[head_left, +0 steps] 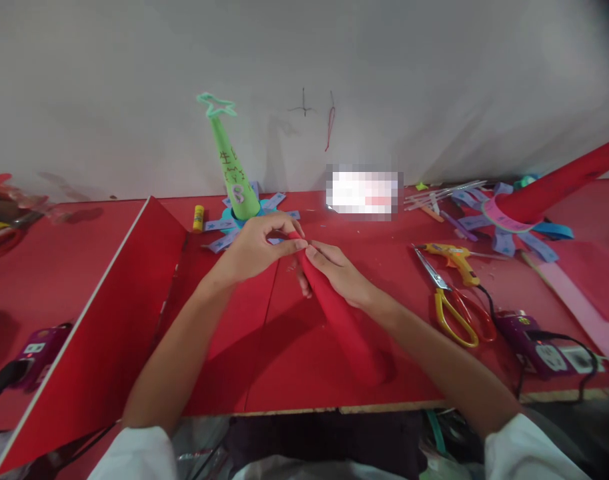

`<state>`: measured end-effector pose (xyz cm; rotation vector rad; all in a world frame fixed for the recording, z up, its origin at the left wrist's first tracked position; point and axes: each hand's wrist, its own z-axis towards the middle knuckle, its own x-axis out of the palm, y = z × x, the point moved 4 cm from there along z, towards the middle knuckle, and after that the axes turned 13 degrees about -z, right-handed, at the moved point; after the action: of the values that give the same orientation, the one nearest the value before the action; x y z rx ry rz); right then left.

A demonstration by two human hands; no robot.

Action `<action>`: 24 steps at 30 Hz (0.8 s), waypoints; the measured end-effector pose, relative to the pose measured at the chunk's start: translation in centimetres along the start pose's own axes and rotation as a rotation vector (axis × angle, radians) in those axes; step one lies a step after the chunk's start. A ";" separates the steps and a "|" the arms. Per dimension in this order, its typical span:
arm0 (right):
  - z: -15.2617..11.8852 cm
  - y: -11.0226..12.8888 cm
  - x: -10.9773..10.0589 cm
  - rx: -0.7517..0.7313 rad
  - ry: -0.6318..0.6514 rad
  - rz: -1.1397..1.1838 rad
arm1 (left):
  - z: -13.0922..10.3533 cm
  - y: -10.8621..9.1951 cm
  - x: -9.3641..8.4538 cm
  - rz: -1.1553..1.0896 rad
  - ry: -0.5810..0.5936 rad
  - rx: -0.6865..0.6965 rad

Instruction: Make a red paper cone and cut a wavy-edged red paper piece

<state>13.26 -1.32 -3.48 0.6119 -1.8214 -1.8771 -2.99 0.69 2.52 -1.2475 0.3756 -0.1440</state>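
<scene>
Slanting over the bench (294,380), red cone (343,317) sits right of and nearer the wearer than the green cone (237,180), narrow tip toward it. Handling estimate: light, probably hollow, soft-walled; low slip, likely to crease under a hard squeeze. Suggested hold: 2-handed fingertip pinch by the tip. Left hand (264,247): thumb and fingers closed on the tip. Right hand (341,270): lightly curled, gripping just below. Scissors (440,283), glue gun (451,257): well right of the green cone.
</scene>
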 end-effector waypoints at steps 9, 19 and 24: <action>1.1 0.1 0.5 -0.007 0.044 -0.022 | -0.4 -0.6 -2.4 0.105 0.029 0.001; 1.1 1.2 -0.8 -0.049 0.116 -0.185 | -0.5 0.0 -2.7 0.007 -0.001 -0.038; 0.7 2.0 -1.4 -0.033 0.108 -0.238 | -0.4 -0.1 -3.0 -0.079 -0.150 -0.021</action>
<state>13.99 -0.02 -1.42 0.9347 -1.7075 -1.9774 -5.93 1.28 3.08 -1.2858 0.1990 -0.1132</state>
